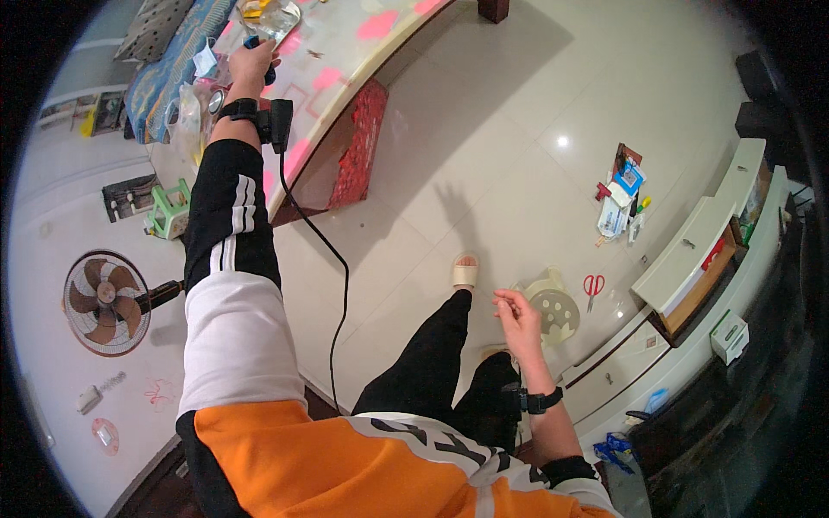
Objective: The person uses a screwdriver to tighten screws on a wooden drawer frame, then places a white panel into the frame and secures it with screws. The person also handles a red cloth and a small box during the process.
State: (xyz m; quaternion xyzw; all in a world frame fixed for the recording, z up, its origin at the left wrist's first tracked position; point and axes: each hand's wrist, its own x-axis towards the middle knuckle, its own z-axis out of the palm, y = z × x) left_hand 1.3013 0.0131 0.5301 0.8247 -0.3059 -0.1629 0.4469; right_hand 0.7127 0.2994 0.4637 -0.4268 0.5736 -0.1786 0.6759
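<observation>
My left hand (250, 67) reaches out over the pink-and-white patterned table (328, 52), closed round a small dark blue object (270, 74) whose kind I cannot make out. Beside it on the table are a clear and yellow plastic package (275, 19), a white-and-blue face mask (205, 60) and a crumpled clear plastic bag (186, 121). My right hand (519, 325) hangs low over the floor with its fingers loosely bent and apart, holding nothing. Nearest to it is a pale green plastic stool (554, 312). Red-handled scissors (593, 288) lie on the floor beyond the stool.
Papers and small packets (617, 203) lie on the floor at the right. A white cabinet (691, 246) there has a drawer pulled out. At the left are a fan (106, 295) and a small green stool (171, 210). A black cable (344, 276) hangs from my left wrist.
</observation>
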